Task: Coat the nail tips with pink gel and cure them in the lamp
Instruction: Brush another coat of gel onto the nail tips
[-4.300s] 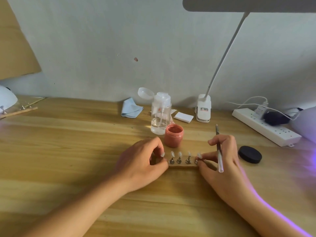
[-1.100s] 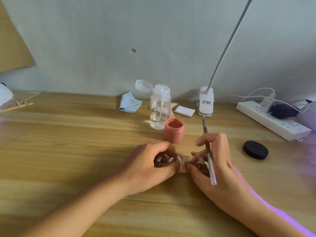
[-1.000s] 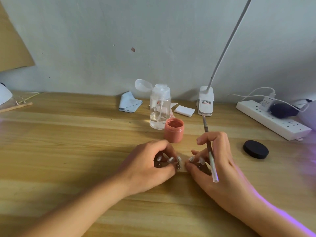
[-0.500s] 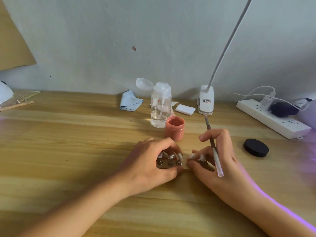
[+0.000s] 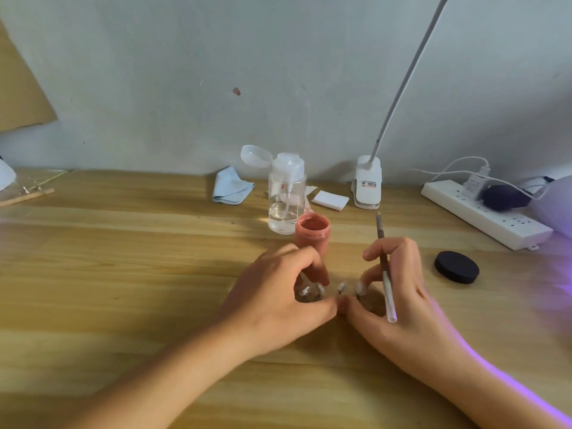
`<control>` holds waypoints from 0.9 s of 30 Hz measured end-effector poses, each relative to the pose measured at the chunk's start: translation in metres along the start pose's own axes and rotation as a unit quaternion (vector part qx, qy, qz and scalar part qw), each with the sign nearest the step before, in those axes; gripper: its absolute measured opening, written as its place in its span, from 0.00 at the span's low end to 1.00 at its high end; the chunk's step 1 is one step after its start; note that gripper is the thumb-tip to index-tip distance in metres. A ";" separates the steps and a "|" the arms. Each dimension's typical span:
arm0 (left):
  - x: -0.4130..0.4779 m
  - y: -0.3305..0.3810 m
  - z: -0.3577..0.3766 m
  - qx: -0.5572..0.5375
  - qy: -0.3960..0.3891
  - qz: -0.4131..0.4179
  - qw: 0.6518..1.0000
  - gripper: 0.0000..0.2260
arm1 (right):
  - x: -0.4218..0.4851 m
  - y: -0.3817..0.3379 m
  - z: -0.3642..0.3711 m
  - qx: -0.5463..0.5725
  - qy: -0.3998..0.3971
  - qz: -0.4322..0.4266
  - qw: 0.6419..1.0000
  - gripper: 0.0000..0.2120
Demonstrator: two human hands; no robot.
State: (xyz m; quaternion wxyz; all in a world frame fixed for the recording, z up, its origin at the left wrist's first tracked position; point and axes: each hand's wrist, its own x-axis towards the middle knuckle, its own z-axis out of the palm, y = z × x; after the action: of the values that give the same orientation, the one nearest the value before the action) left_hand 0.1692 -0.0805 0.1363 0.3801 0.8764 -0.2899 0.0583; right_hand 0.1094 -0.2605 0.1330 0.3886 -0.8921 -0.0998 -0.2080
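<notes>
A small holder with several clear nail tips (image 5: 340,287) on metal pegs lies on the wooden table, mostly hidden under both hands. My left hand (image 5: 278,301) curls over its left half and grips it. My right hand (image 5: 399,292) pinches the holder's right end with thumb and fingers, and also holds a gel brush (image 5: 385,274) between its fingers, bristles pointing away from me. The open pink gel jar (image 5: 312,232) stands just behind my left hand. At the right edge a pale curing lamp (image 5: 557,205) casts purple light.
The jar's black lid (image 5: 456,267) lies right of my right hand. Behind the jar stand a clear pump bottle (image 5: 286,196), a blue cloth (image 5: 232,188), white pads (image 5: 329,200) and a desk lamp clamp (image 5: 367,185). A white power strip (image 5: 483,212) runs at the back right.
Both hands have closed in from the ends of the holder toward its middle, covering most of it. The holder seems tipped toward me, the tips lower between the fingers.
</notes>
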 end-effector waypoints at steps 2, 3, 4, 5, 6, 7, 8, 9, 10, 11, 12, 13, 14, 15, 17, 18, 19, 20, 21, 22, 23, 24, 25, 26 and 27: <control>0.000 0.004 0.006 0.004 0.020 0.002 1.000 0.14 | -0.001 0.000 0.002 -0.037 0.019 -0.009 0.999 0.25; 0.000 0.005 0.009 0.001 0.025 0.005 1.000 0.13 | -0.002 0.000 0.002 -0.047 0.025 -0.010 0.999 0.26; -0.001 0.006 0.012 -0.002 0.030 0.007 1.000 0.13 | -0.002 0.002 0.002 -0.050 0.031 -0.009 0.998 0.27; -0.001 0.007 0.014 -0.004 0.035 0.008 0.999 0.11 | -0.003 0.003 0.002 -0.050 0.035 -0.007 0.998 0.26; -0.001 0.008 0.014 -0.006 0.041 0.009 0.999 0.10 | -0.003 0.005 0.001 -0.047 0.039 -0.002 0.998 0.25; 0.000 0.008 0.014 -0.011 0.043 0.007 0.999 0.09 | -0.004 0.005 0.000 -0.044 0.041 0.005 0.998 0.25; 0.000 0.008 0.013 -0.017 0.042 0.002 0.999 0.09 | -0.005 0.006 0.000 -0.038 0.042 0.011 0.998 0.25; 0.001 0.008 0.012 -0.023 0.038 -0.003 0.999 0.08 | -0.005 0.007 0.000 -0.031 0.043 0.015 0.998 0.25; 0.002 0.008 0.011 -0.024 0.034 -0.006 0.999 0.07 | -0.005 0.007 0.000 -0.025 0.044 0.017 0.999 0.25; 0.003 0.008 0.010 -0.021 0.035 -0.006 0.999 0.07 | -0.005 0.007 -0.001 -0.018 0.045 0.017 0.999 0.25; 0.003 0.009 0.010 -0.014 0.040 -0.004 0.999 0.06 | -0.005 0.007 -0.001 -0.011 0.046 0.016 0.999 0.25; 0.002 0.010 0.011 -0.010 0.049 0.000 0.999 0.06 | -0.004 0.007 -0.001 -0.006 0.046 0.013 0.999 0.25; 0.002 0.011 0.012 -0.009 0.059 0.005 0.998 0.06 | -0.004 0.006 -0.001 -0.003 0.047 0.009 0.999 0.25; 0.001 0.013 0.014 -0.010 0.068 0.010 0.998 0.06 | -0.004 0.006 -0.001 -0.004 0.047 0.004 0.999 0.25; 0.000 0.017 0.016 -0.012 0.073 0.015 0.997 0.09 | -0.004 0.006 0.000 -0.012 0.050 -0.010 0.999 0.24; 0.001 0.018 0.017 -0.014 0.069 0.012 0.997 0.10 | -0.004 0.006 0.000 -0.015 0.051 -0.015 0.998 0.25; 0.001 0.019 0.017 -0.019 0.064 0.007 0.998 0.11 | -0.005 0.006 0.001 -0.015 0.053 -0.018 0.998 0.25; 0.002 0.019 0.018 -0.025 0.061 0.002 0.998 0.11 | -0.005 0.007 0.001 -0.014 0.054 -0.020 0.998 0.26; 0.002 0.019 0.018 -0.029 0.060 -0.003 0.998 0.11 | -0.005 0.007 0.002 -0.016 0.055 -0.023 0.998 0.26; 0.003 0.019 0.018 -0.033 0.059 -0.009 0.998 0.10 | -0.005 0.008 0.002 -0.020 0.055 -0.026 0.998 0.25; 0.004 0.019 0.018 -0.038 0.055 -0.016 0.998 0.10 | -0.005 0.009 0.002 -0.022 0.056 -0.028 0.998 0.25; 0.004 0.019 0.017 -0.045 0.049 -0.025 0.997 0.09 | -0.005 0.010 0.002 -0.022 0.057 -0.027 0.998 0.25; 0.005 0.019 0.016 -0.054 0.040 -0.032 0.997 0.08 | -0.004 0.010 0.002 -0.019 0.059 -0.025 0.998 0.24; 0.005 0.019 0.014 -0.062 0.030 -0.037 0.997 0.06 | -0.004 0.011 0.002 -0.017 0.062 -0.022 0.998 0.24; 0.006 0.020 0.013 -0.065 0.020 -0.039 0.997 0.05 | -0.004 0.011 0.002 -0.013 0.062 -0.018 0.998 0.24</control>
State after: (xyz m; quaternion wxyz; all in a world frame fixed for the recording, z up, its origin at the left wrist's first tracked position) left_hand 0.1619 -0.1030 0.1415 0.4438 0.8591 -0.2514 0.0422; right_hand 0.1100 -0.2666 0.1232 0.3785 -0.8804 -0.0887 -0.2714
